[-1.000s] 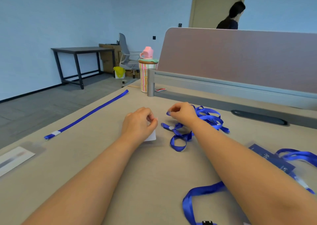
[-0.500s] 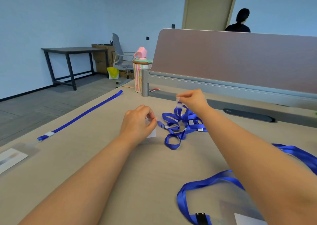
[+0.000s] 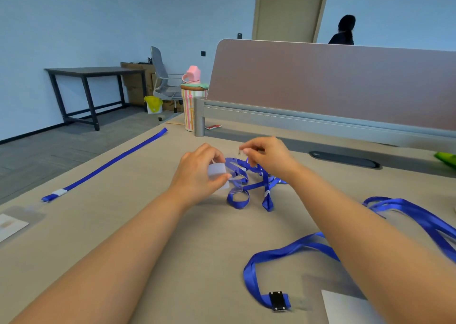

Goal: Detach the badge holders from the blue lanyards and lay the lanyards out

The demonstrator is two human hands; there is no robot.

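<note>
Your right forearm [image 3: 370,227] hides part of the near lanyard [image 3: 283,252]; the near badge holder [image 3: 343,306] runs off the bottom edge (blurred, too). The clip [image 3: 240,152] you pinch is too small to read.

A beige table [image 3: 148,225] holds one straight blue lanyard [image 3: 106,165] at left. A tangled lanyard [image 3: 268,200] lies centre, a looped lanyard [image 3: 249,283] right.

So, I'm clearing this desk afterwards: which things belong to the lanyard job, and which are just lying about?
Job: badge holder in the left hand; tangled lanyard, its clip pinched by the right hand; straight lanyard laid out on the left; near lanyard with a black clip; loose holder at the left edge.
Lying about: striped bottle; red packet; green thing at the right edge.
</note>
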